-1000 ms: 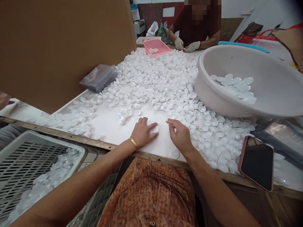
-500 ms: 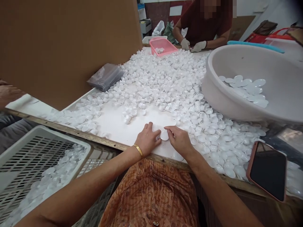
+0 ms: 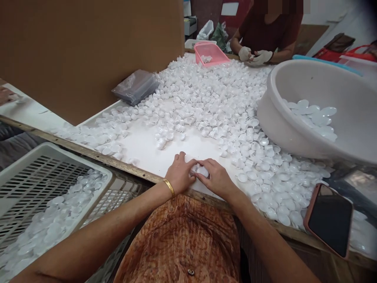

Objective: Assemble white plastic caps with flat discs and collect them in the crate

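Close to the table's front edge, my left hand (image 3: 182, 175) and my right hand (image 3: 217, 177) meet around a small white plastic piece (image 3: 202, 170), round and shiny like a lid or shallow cup. My left thumb and fingers grip its left side, beside another white bit partly hidden by that hand. On the right side, my right thumb and forefinger close on the same piece. A large heap of similar white plastic pieces (image 3: 206, 98) spreads over the white table (image 3: 144, 151) beyond and to the right of my hands.
A grey tub (image 3: 271, 118) with flat white pieces stands at right, a phone (image 3: 330, 220) at the edge. A basket (image 3: 107, 173) of white pieces sits lower left. A cardboard sheet (image 3: 88, 51), plastic bags (image 3: 137, 87) and pink tray (image 3: 213, 53) lie beyond. A gloved co-worker (image 3: 271, 35) sits opposite.
My right hand has moved in against the white piece, and both hands now close around it. The view has shifted slightly. The co-worker's gloved hands have moved a little.
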`<state>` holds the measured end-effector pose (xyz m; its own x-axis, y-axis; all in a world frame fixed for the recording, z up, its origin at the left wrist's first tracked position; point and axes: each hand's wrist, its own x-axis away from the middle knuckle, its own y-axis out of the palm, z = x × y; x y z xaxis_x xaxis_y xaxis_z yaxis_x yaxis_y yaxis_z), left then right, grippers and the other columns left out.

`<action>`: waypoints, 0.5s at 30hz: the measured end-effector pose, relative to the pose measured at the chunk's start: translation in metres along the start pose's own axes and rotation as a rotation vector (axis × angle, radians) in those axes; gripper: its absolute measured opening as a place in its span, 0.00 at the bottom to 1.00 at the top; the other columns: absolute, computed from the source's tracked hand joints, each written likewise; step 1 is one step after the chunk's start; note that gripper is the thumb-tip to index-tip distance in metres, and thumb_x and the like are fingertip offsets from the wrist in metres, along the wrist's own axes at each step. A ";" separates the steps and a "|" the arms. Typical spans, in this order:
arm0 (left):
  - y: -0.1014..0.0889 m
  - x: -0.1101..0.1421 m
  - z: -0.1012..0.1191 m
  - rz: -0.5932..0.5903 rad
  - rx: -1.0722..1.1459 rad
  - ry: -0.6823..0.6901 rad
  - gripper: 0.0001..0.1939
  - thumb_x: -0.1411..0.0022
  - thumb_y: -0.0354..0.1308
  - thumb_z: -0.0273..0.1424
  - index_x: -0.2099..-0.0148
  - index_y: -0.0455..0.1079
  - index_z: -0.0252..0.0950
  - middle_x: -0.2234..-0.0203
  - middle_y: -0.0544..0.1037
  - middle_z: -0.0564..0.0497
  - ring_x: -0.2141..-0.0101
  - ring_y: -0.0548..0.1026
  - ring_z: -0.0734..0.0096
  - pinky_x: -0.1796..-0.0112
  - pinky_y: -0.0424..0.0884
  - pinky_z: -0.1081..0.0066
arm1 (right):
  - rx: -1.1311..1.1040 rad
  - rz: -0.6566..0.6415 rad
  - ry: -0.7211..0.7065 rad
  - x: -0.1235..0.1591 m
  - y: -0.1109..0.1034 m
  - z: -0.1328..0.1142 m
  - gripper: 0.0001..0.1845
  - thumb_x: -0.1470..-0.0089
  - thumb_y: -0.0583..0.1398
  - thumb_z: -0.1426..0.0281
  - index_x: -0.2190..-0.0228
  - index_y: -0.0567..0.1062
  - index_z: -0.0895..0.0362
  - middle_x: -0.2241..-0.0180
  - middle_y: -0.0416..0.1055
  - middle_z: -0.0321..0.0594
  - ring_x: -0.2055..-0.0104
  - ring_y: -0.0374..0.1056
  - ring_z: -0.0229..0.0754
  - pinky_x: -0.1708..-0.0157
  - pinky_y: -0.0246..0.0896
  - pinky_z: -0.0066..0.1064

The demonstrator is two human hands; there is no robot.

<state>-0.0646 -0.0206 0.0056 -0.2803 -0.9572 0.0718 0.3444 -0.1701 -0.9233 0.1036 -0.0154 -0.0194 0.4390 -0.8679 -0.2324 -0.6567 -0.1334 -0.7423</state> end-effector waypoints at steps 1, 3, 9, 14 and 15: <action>0.002 -0.003 0.002 0.014 0.019 0.001 0.22 0.52 0.58 0.31 0.52 0.67 0.44 0.58 0.58 0.47 0.55 0.59 0.57 0.55 0.65 0.61 | -0.033 0.013 0.023 0.000 0.001 0.000 0.18 0.49 0.57 0.65 0.55 0.69 0.58 0.61 0.70 0.45 0.57 0.65 0.45 0.56 0.61 0.38; 0.003 -0.007 0.005 0.028 0.086 0.002 0.20 0.52 0.58 0.31 0.53 0.68 0.45 0.60 0.59 0.48 0.57 0.61 0.61 0.55 0.64 0.63 | -0.120 0.034 0.112 0.000 0.000 -0.002 0.19 0.50 0.58 0.63 0.57 0.71 0.57 0.61 0.71 0.44 0.58 0.66 0.45 0.57 0.62 0.39; -0.013 -0.005 -0.004 0.142 0.413 -0.021 0.19 0.54 0.61 0.36 0.56 0.70 0.41 0.60 0.60 0.47 0.51 0.60 0.58 0.54 0.65 0.63 | -0.287 0.020 0.487 -0.015 -0.009 -0.028 0.26 0.55 0.58 0.52 0.59 0.72 0.56 0.63 0.73 0.44 0.67 0.71 0.48 0.66 0.67 0.39; -0.065 0.040 -0.052 0.306 0.616 -0.220 0.18 0.55 0.61 0.32 0.59 0.70 0.38 0.57 0.63 0.47 0.57 0.67 0.66 0.59 0.68 0.68 | -0.496 -0.063 0.347 -0.054 0.026 -0.097 0.25 0.51 0.56 0.55 0.55 0.70 0.55 0.57 0.71 0.44 0.62 0.70 0.47 0.60 0.65 0.39; -0.076 0.056 -0.066 0.341 0.653 -0.284 0.17 0.54 0.59 0.31 0.59 0.70 0.37 0.57 0.64 0.47 0.61 0.69 0.69 0.61 0.69 0.68 | -0.560 -0.073 0.281 -0.062 0.041 -0.116 0.24 0.50 0.55 0.56 0.54 0.69 0.56 0.55 0.70 0.45 0.58 0.69 0.47 0.58 0.64 0.40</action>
<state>-0.1660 -0.0459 0.0548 0.1446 -0.9895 -0.0003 0.8513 0.1245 -0.5097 -0.0212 -0.0228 0.0375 0.3671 -0.9294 0.0368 -0.8859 -0.3614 -0.2907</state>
